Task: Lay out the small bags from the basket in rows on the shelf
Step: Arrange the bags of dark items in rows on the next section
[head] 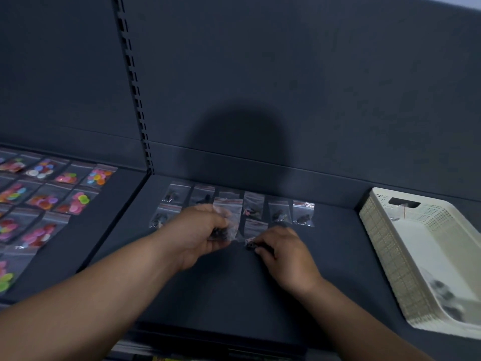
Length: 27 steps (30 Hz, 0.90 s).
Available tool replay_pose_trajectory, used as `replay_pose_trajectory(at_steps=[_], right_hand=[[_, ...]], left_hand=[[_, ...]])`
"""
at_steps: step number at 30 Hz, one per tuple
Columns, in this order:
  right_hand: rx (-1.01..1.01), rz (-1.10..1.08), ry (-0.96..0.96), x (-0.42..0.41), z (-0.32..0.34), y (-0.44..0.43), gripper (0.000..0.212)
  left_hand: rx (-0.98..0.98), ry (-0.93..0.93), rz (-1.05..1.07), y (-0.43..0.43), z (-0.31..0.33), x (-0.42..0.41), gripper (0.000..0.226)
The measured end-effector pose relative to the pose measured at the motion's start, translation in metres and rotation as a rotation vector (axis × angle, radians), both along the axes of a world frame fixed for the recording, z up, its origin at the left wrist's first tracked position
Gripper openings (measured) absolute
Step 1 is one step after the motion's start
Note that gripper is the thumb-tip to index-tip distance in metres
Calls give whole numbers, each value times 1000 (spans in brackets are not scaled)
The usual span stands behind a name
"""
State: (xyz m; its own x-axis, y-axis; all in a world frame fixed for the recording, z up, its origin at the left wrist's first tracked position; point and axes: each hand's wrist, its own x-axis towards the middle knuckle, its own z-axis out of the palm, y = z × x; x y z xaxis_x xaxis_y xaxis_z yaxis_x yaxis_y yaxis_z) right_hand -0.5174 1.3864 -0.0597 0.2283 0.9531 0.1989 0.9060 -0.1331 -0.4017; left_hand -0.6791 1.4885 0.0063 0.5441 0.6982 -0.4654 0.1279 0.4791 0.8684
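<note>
A bundle of small bags [226, 230] is being gripped in the curled left hand [200, 235], well left of the basket [385, 246]. One small bag [250, 244] is being pinched by the right hand [283, 252], nearer the basket, over the shelf [234, 287] bearing the laid-out rows [278, 209].

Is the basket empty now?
Not empty: the basket holds at least one clear bag with dark contents near its front end.

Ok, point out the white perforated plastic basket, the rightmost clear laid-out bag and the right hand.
White perforated plastic basket [385, 251]: head view, left wall.
Rightmost clear laid-out bag [303, 214]: head view, its middle.
Right hand [286, 254]: head view, its back.
</note>
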Motion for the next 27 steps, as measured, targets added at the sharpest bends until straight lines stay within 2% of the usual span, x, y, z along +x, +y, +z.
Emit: replay_pose_trajectory(at_steps=[5, 7, 9, 11, 14, 16, 19, 27], right_hand=[[-2, 26, 10, 3, -3, -2, 21], [35, -2, 78, 3, -2, -2, 16], [112, -127, 304, 1, 7, -1, 11], [153, -227, 626, -5, 21, 4, 22], [109, -213, 1041, -16, 43, 10, 22], [55, -180, 1189, -22, 50, 11, 22], [112, -227, 1278, -20, 55, 10, 30], [100, -308, 1292, -11, 61, 1, 23]], left_hand=[[0, -1, -11, -2, 0, 3, 17], [13, 2, -13, -4, 1, 3, 17], [34, 7, -14, -5, 3, 5, 17], [64, 13, -20, -7, 3, 7, 18], [129, 17, -45, -10, 3, 13, 19], [173, 16, -73, -13, 2, 19, 19], [212, 38, -112, -16, -1, 23, 15], [254, 109, -200, -19, -8, 32, 21]])
